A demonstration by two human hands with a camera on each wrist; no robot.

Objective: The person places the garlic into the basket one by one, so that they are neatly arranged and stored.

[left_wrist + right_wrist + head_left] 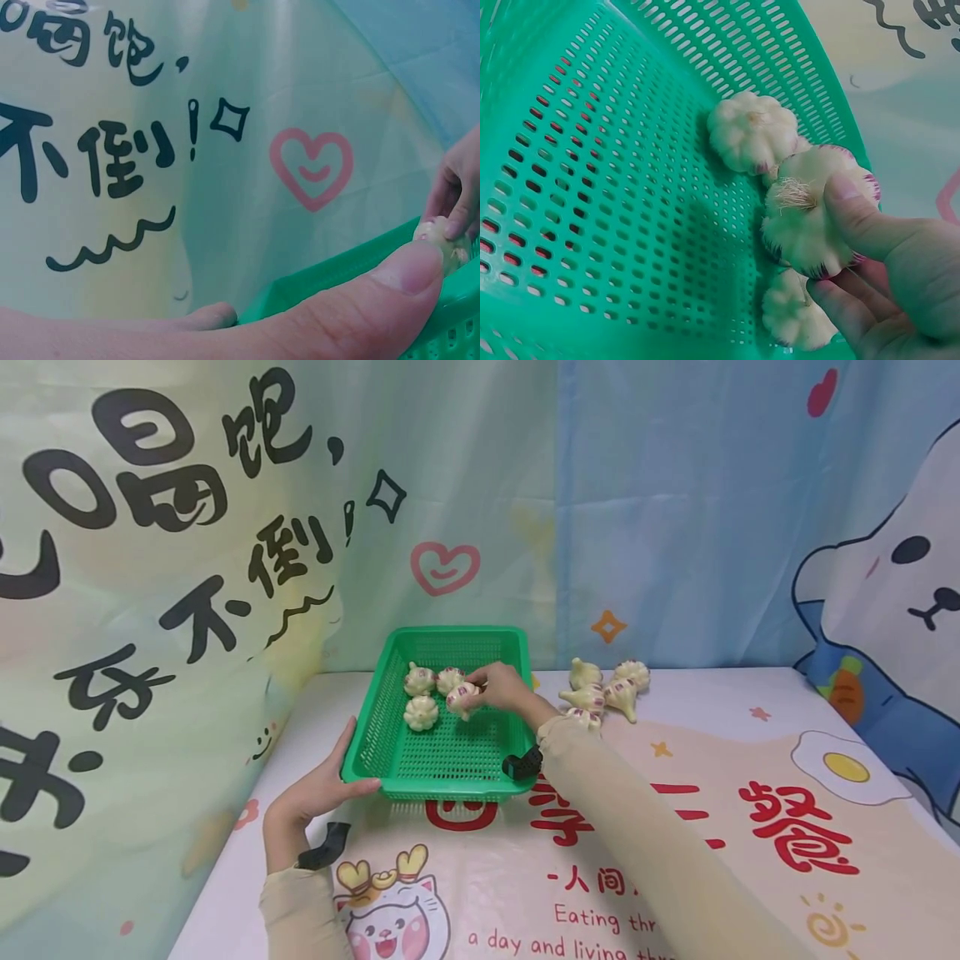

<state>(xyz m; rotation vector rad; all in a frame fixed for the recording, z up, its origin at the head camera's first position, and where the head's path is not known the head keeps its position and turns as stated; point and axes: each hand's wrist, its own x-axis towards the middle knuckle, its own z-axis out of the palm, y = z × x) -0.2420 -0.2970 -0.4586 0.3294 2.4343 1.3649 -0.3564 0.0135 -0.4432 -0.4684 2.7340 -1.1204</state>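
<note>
My right hand [501, 687] is inside the green plastic basket [450, 791], pinching a garlic bulb [817, 214] between thumb and fingers. In the right wrist view the bulb's root end faces the camera, and purple streaks mark its sides. Three other garlic bulbs lie in the far left part of the basket, among them a pale one [421, 713] nearest the front. My left hand [324, 789] holds the basket's near left corner, thumb [360, 307] over the rim and fingers along the left side.
On the table right of the basket sits a cluster of several garlic bulbs [587, 697]. A printed mat [600, 860] with red lettering covers the front of the white table. Behind it hangs a printed curtain [465, 485], close to the table's back edge.
</note>
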